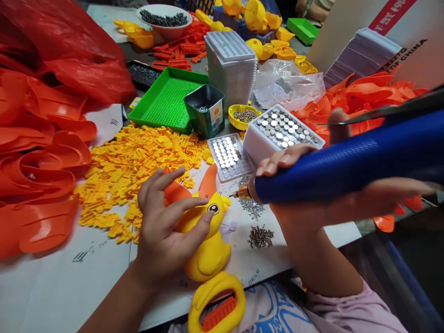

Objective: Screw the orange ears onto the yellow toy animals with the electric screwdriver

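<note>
My right hand (312,215) is wrapped around a blue electric screwdriver (333,162), whose metal bit points left toward the head of a yellow toy bird (208,249). The bird has orange ear-like pieces, a printed eye and a yellow loop handle with an orange insert, which reaches past the front table edge. Over the bird's head, the thumb and index finger of my left hand (168,222) steady it beside the eye, while its other fingers are raised. Dark screws (261,237) and silver screws (252,208) lie in small piles right of the bird.
Yellow plastic clips (138,162) spread behind my left hand. Orange parts are heaped left (41,175) and right (364,97). Behind stand a green tray (156,99), a dark tin (211,118), stacked white trays (231,60) and trays of button cells (277,127).
</note>
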`<state>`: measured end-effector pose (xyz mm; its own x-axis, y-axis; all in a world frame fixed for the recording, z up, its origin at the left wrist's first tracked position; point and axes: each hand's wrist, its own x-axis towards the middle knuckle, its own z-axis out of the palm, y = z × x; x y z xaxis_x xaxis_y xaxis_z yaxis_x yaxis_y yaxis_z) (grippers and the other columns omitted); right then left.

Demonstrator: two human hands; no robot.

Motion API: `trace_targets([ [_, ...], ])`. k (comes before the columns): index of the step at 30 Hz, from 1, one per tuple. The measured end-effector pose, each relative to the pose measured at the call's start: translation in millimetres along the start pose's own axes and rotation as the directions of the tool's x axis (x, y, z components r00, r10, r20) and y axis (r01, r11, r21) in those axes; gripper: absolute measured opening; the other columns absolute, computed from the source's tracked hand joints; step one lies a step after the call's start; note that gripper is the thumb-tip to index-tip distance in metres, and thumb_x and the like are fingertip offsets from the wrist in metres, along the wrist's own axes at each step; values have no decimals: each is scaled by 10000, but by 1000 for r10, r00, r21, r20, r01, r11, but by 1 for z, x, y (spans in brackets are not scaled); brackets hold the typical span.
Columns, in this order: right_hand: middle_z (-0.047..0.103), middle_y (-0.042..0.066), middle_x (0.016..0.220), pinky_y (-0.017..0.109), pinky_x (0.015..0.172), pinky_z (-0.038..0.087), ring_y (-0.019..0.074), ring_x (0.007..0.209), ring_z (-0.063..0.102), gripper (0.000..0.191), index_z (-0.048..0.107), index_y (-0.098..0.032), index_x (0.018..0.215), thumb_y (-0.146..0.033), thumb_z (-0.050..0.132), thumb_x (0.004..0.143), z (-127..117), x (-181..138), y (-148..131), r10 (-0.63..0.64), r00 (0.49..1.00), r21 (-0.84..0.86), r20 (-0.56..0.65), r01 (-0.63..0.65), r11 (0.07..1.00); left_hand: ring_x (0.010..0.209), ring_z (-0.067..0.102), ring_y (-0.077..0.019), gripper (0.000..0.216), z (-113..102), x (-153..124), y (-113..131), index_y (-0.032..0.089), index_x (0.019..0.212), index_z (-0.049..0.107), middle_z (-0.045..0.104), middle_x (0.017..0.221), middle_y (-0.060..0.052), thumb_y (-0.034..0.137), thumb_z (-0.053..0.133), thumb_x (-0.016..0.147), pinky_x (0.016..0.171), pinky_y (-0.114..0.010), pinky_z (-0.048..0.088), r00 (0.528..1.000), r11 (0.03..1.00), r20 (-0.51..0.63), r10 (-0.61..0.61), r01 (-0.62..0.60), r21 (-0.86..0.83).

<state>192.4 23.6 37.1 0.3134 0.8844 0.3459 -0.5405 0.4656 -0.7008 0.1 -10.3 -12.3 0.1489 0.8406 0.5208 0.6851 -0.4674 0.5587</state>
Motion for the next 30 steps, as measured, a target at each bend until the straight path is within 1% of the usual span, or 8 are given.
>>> trace_targets([
  [3, 633, -17, 695, 335, 573, 589, 168, 602, 640, 301, 673, -320, 1035, -536, 634, 831, 0, -9, -16, 25, 991, 10, 132, -26, 1000, 1358, 346, -388, 116, 0, 1, 6, 274, 837, 680, 496, 1357, -46, 267, 737, 736, 1096, -674, 291, 995, 997, 70, 64, -67, 48],
  [6, 651, -23, 761, 299, 586, 591, 143, 625, 662, 151, 655, -334, 1049, -347, 614, 905, -2, -17, -19, -19, 975, 16, 220, 16, 1000, 1351, 334, -403, 94, 0, 1, 8, 282, 785, 678, 490, 1368, -47, 313, 746, 728, 1062, -709, 298, 989, 995, 131, 74, -82, 59],
  [9, 648, -33, 756, 292, 584, 597, 137, 621, 669, 151, 650, -334, 1028, -249, 618, 907, -2, -21, -17, 28, 969, 4, 246, -30, 1000, 1310, 380, -389, 58, 0, 1, 8, 281, 758, 666, 509, 1343, -61, 272, 723, 746, 1038, -708, 318, 984, 993, 148, 100, -109, 50],
  [15, 642, -18, 783, 340, 613, 614, 162, 663, 671, 163, 637, -326, 1066, -304, 615, 905, -3, -22, -15, 110, 966, 11, 232, -116, 993, 1181, 488, -337, 109, 0, 0, 6, 269, 754, 676, 550, 1278, -63, 160, 689, 753, 999, -641, 376, 978, 986, 138, 156, -163, 38],
  [21, 622, -6, 762, 355, 585, 597, 171, 639, 639, 376, 615, -343, 1167, -495, 666, 826, 0, -22, -15, 93, 966, 28, 241, -103, 994, 1176, 466, -357, 88, -1, -1, 7, 257, 749, 690, 564, 1223, -87, 170, 689, 758, 971, -623, 404, 981, 986, 123, 149, -157, 53],
  [25, 646, 0, 799, 370, 628, 604, 172, 680, 660, 309, 606, -348, 1185, -461, 588, 897, -2, -22, -14, 151, 957, 61, 246, -171, 983, 1173, 472, -348, 94, 0, -1, 8, 265, 739, 661, 558, 1208, -69, 177, 692, 756, 977, -608, 413, 983, 986, 113, 143, -152, 73],
  [27, 651, 2, 807, 378, 636, 604, 175, 692, 664, 288, 607, -350, 1183, -449, 562, 917, -4, -22, -14, 153, 957, 66, 247, -174, 982, 1212, 463, -343, 111, 2, -2, 7, 274, 817, 640, 542, 1247, -58, 211, 705, 752, 1014, -614, 401, 988, 991, 112, 106, -114, 69],
  [30, 643, 1, 792, 378, 631, 596, 176, 682, 655, 325, 604, -355, 1195, -480, 582, 896, -4, -20, -14, 117, 963, 36, 243, -130, 991, 1360, 342, -387, 433, 6, -6, 6, 276, 1093, 564, 400, 1424, -99, 341, 753, 708, 1090, -661, 336, 991, 994, 107, -76, 67, 85],
])
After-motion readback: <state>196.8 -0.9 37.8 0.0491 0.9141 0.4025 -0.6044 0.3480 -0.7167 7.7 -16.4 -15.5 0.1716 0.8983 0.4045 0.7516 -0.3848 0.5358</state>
